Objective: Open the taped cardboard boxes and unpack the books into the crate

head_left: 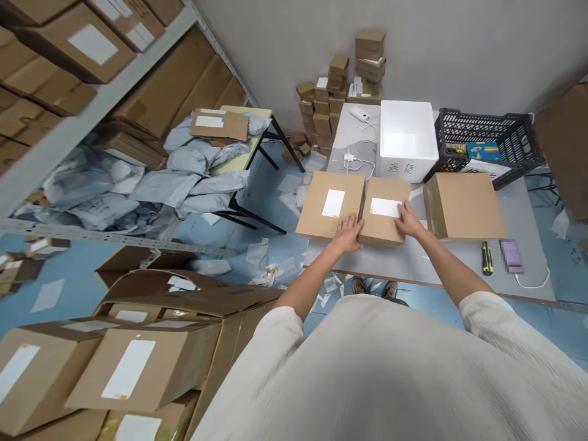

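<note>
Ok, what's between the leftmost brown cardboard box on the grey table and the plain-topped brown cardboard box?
The head view shows a smaller white-labelled brown cardboard box between them, your right hand at its right edge, then grey tabletop.

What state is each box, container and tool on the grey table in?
Left brown cardboard box: closed, labelled.
Middle brown cardboard box: closed, labelled.
Right brown cardboard box: closed on top, no label showing.
White rectangular foam-like container: upright, open.
Black plastic lattice crate: open-topped, holding items.
Yellow-and-black utility knife: lying flat, blade unclear.
</note>
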A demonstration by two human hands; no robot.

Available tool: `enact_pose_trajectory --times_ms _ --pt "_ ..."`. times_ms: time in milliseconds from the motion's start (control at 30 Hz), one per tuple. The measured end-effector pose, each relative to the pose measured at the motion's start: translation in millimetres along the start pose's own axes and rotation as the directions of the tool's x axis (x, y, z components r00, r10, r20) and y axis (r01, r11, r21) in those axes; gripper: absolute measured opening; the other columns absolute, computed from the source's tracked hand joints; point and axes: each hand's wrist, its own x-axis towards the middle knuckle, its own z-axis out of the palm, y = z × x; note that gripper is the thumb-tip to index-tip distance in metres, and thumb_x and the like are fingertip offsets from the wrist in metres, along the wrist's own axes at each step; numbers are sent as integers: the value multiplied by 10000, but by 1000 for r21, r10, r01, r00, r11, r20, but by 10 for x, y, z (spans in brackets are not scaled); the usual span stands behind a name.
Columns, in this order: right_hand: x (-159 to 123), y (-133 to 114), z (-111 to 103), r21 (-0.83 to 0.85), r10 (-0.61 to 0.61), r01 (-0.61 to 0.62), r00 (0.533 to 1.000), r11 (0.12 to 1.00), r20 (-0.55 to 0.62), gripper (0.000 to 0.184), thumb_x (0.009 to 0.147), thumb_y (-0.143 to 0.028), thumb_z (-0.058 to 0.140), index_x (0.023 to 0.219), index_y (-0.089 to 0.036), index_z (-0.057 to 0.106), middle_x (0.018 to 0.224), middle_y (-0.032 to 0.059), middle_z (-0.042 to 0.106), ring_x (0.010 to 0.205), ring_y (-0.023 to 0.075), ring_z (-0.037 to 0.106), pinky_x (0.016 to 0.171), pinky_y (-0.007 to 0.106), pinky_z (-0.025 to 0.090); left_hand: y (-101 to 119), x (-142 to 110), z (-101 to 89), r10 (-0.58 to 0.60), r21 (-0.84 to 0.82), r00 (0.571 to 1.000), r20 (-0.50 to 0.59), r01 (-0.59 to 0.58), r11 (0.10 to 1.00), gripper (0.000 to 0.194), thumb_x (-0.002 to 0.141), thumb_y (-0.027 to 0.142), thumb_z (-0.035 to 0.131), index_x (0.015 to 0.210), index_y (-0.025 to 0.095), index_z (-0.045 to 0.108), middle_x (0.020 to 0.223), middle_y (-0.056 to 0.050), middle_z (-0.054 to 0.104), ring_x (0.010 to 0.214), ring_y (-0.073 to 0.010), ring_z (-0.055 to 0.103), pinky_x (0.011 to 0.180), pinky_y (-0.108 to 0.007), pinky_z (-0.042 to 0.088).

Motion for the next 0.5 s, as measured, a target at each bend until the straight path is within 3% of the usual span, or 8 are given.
enact_pose_trajectory --times_ms 167,333,500 --pt "-52 -150 197 51 87 -82 988 995 -126 871 931 -404 637 1713 -182 323 1797 275 291 1560 515 427 1255 749 379 -315 -33 -45 -11 19 998 67 10 1000 1114 911 332 842 1812 263 192 1900 -209 186 1771 -382 178 1398 -555 229" --pt "42 -241 188 48 99 -94 988 994 -119 828 941 -421 623 1685 -211 327 1727 264 362 1459 497 504 1215 736 412 -362 58 -47 7 7 997 73 -8 1000 1055 923 330 826 1800 241 244 1906 -201 169 1779 -351 166 1404 -512 248" --pt "118 -292 123 22 151 -150 986 988 -75 792 957 -476 610 1669 -215 380 1761 240 326 1477 462 513 1227 681 447 -340 84 -55 -25 -34 997 68 27 999 1039 925 329 761 1808 211 227 1915 -209 105 1789 -368 98 1423 -572 177"
